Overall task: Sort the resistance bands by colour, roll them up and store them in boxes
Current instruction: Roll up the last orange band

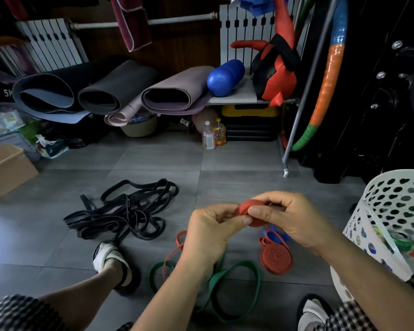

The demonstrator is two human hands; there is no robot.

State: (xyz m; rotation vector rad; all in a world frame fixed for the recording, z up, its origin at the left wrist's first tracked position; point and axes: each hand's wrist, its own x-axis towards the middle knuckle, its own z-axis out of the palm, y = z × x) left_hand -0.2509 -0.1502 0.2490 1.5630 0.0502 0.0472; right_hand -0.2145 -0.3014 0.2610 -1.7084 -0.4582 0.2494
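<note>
Both hands hold a partly rolled red band (245, 207) above the floor. My left hand (210, 229) pinches its near side, and my right hand (289, 217) grips the roll with thumb and fingers. The band's loose tail (175, 253) trails down to the floor below my left hand. A finished red roll (276, 256) lies on the floor, with a blue band (276, 231) partly hidden behind it. Loose green bands (234, 278) lie under my forearms. A tangled pile of black bands (127, 211) lies to the left.
A white perforated basket (397, 204) with coloured items stands at the right. A cardboard box (5, 168) sits at the far left. Rolled mats (110, 91), bottles (209, 136) and a metal rack leg (286, 161) line the back. My sandalled feet (110, 259) rest on the tiles.
</note>
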